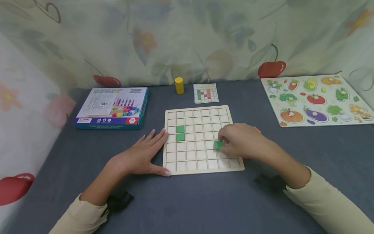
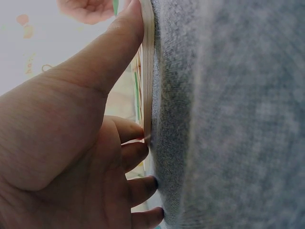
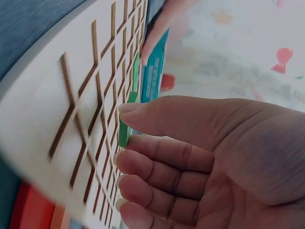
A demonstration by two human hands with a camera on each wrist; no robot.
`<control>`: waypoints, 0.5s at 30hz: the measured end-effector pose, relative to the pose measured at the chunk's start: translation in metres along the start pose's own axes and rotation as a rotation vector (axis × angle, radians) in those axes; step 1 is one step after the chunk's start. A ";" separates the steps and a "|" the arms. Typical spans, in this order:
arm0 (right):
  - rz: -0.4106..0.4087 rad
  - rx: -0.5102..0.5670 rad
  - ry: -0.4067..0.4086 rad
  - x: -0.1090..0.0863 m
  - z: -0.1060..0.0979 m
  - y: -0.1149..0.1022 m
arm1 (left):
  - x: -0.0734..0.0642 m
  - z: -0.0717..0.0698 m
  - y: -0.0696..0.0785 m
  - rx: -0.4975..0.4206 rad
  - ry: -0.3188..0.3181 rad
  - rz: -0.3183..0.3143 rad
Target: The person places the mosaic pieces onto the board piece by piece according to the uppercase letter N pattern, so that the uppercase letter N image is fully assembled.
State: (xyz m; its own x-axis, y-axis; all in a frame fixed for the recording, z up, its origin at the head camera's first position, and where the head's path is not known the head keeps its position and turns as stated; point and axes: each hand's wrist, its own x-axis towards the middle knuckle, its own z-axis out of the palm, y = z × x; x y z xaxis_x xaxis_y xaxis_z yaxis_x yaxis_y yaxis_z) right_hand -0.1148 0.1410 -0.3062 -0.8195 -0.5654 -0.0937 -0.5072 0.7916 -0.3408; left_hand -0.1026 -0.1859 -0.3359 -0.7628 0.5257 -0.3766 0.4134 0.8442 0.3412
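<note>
A wooden grid board [image 1: 191, 156] lies flat on the dark table. My right hand [image 1: 246, 140] pinches a green square tile [image 1: 218, 145] between thumb and index finger over the board's right part. In the right wrist view that tile [image 3: 124, 133] stands tilted close to the grid, the other fingers curled beneath the thumb. Two more green tiles [image 1: 180, 133] sit one above the other in cells toward the board's left side. My left hand [image 1: 140, 157] rests spread out, fingertips and thumb touching the board's left edge.
Behind the board stand a yellow cylinder [image 1: 179, 86] and a small card [image 1: 205, 93] with a coloured grid pattern. A toy box [image 1: 111, 109] lies at left, a vegetable puzzle board [image 1: 315, 103] at right. Red and orange pieces [image 3: 29, 205] show beside the board, partly hidden by my right hand.
</note>
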 end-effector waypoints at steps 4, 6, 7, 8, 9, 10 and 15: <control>-0.010 0.004 -0.007 0.012 0.006 -0.009 | 0.000 0.000 0.001 0.002 0.000 0.001; -0.024 0.004 -0.002 0.017 0.008 -0.014 | 0.000 0.000 0.001 0.001 0.003 0.005; -0.030 0.001 0.000 0.020 0.009 -0.016 | 0.000 0.000 0.001 0.001 0.005 0.007; -0.039 -0.004 0.005 0.023 0.010 -0.019 | 0.000 0.000 0.001 0.001 0.007 0.009; -0.046 -0.006 0.007 0.025 0.011 -0.021 | 0.000 0.000 0.001 0.000 0.008 0.010; -0.055 -0.008 0.008 0.028 0.011 -0.024 | 0.000 0.000 0.001 0.000 0.009 0.010; -0.084 -0.040 -0.002 0.042 0.017 -0.041 | 0.000 0.002 -0.001 -0.002 0.011 0.009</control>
State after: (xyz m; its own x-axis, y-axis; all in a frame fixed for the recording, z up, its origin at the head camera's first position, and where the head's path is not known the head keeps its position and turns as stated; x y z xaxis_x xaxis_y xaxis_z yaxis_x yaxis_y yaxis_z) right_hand -0.1245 0.0811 -0.3118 -0.7733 -0.6304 -0.0685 -0.5841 0.7502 -0.3098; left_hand -0.1023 -0.1864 -0.3379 -0.7642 0.5323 -0.3644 0.4193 0.8391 0.3464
